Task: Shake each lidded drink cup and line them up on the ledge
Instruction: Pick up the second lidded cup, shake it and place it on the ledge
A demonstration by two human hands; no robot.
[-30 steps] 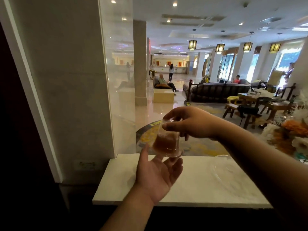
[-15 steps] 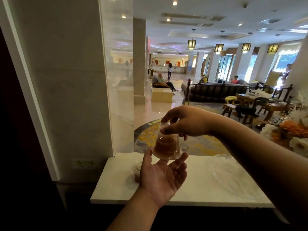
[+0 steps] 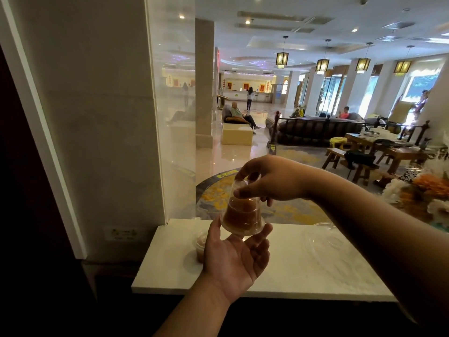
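Note:
A clear plastic drink cup with brown liquid is held upside down above the white marble ledge, its lid end facing down. My right hand grips its upturned base from above. My left hand is palm up beneath it, fingertips touching the lid rim. A second lidded cup of brown drink stands on the ledge to the left, partly hidden behind my left hand.
Clear plastic lids or trays lie on the ledge's right part under my right forearm. A marble pillar bounds the ledge on the left. Flowers stand at the right. Beyond the ledge lies a lobby with seated people.
The inverted cup has come down a little toward my left palm. The view shifted, and the second cup on the ledge has come into sight behind my left hand.

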